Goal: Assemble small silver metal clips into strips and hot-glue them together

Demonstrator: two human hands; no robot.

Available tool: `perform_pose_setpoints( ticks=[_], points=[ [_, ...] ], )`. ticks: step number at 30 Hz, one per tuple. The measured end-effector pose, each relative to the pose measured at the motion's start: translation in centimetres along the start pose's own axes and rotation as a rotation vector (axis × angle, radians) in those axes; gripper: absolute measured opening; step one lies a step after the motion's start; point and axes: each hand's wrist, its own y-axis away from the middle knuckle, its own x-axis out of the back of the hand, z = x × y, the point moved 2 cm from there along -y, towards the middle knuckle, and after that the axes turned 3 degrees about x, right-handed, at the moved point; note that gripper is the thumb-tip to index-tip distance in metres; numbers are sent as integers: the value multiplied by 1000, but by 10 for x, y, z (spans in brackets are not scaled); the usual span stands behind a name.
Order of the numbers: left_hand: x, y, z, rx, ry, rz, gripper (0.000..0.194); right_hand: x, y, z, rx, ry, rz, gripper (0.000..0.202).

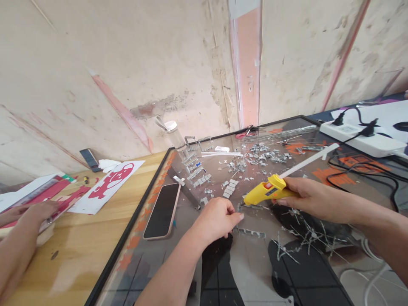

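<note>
My right hand (310, 197) is wrapped round a yellow glue gun (263, 192), with a long white glue stick (309, 160) jutting from its back end. The gun's nozzle points down and left, close to the fingertips of my left hand (219, 217). Those fingers are pinched together low over the glass tabletop; whatever they grip is too small or hidden to make out. A strip of small grey pieces (251, 233) lies just right of the left hand. Beyond both hands are little grey squares (230, 188) and a heap of grey scraps (266, 154).
A phone (162, 210) and a flat metal ruler-like strip (185, 189) lie left of my hands. A clear bottle (175, 136) stands behind. Tangled wire pieces (314, 236) lie right, near a white power strip (363, 138) with black cables. Another person's hands (38, 212) work at the wooden table.
</note>
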Motion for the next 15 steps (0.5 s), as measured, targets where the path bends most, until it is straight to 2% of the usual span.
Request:
perform_pose_setpoints(
  ticks=[7,15],
  points=[
    [3,2,3,0,5,-4,23,3,-3,3,-28,-75,102,31],
    [9,4,4,-63,159,6,20,8,-7,4,-117,-108,237,33]
  ],
)
